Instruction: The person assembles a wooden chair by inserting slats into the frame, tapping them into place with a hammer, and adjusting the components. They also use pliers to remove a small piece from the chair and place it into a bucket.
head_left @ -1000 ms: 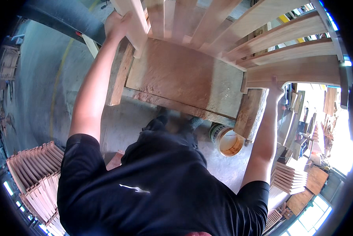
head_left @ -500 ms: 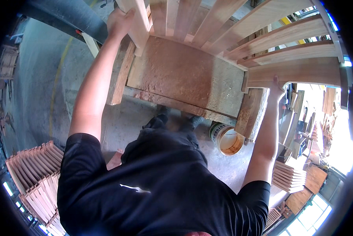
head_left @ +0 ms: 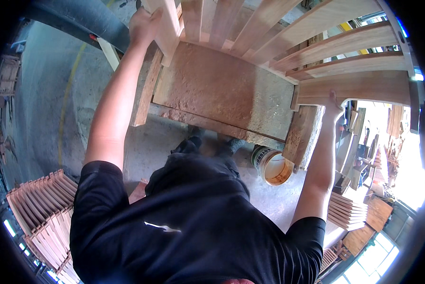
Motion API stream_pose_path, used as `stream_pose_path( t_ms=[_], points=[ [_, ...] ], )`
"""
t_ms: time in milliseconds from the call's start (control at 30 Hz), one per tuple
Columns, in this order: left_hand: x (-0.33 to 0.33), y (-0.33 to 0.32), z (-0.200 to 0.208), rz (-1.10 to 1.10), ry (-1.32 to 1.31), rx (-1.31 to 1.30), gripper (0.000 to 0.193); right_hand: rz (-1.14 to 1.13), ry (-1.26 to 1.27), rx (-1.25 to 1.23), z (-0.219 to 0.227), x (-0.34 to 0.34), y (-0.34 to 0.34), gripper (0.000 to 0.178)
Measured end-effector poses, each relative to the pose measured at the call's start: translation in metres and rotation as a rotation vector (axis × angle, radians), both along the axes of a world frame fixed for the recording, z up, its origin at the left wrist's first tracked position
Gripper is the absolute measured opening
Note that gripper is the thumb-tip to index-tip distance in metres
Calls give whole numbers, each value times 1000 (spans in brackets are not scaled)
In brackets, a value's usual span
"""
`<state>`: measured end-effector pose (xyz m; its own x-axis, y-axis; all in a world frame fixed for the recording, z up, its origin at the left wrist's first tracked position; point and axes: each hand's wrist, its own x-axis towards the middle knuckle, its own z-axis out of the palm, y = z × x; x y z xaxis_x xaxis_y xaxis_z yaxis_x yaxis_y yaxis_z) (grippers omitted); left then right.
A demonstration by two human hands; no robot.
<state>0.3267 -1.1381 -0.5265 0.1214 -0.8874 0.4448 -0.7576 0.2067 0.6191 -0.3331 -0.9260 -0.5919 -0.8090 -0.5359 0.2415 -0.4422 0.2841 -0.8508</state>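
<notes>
A large slatted frame of pale wood (head_left: 357, 86) stands on a low, rough workbench (head_left: 222, 87), its slats fanning out toward the top of the view. My left hand (head_left: 145, 27) is closed around the frame's left outer board, with the fingers partly behind it. At the right outer board, my right hand (head_left: 334, 106) grips the near lower edge; its thumb lies on the face and the other fingers are hidden underneath. Both arms are stretched forward, one at each side of the bench.
A bucket with a stained rim (head_left: 276, 169) lies tilted by the bench's right leg (head_left: 303, 135). Stacked curved wooden parts (head_left: 42, 199) are at the lower left, more stacked pieces (head_left: 347, 211) at the right. A dark metal beam (head_left: 80, 21) crosses the upper left.
</notes>
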Motion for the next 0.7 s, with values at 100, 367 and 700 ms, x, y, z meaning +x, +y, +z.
stream_pose_path(
  t_ms=[100,367,700],
  points=[
    [-3,-1,1,-3,18,10,46,-27,-9,13,-2,-2,-1,65],
    [4,-1,-6,-29,109,-39,44,-78,-31,179,11,12,-4,52],
    [9,-6,-12,-36,-28,-47,42,30,298,161,-9,-10,-8,50]
  ],
)
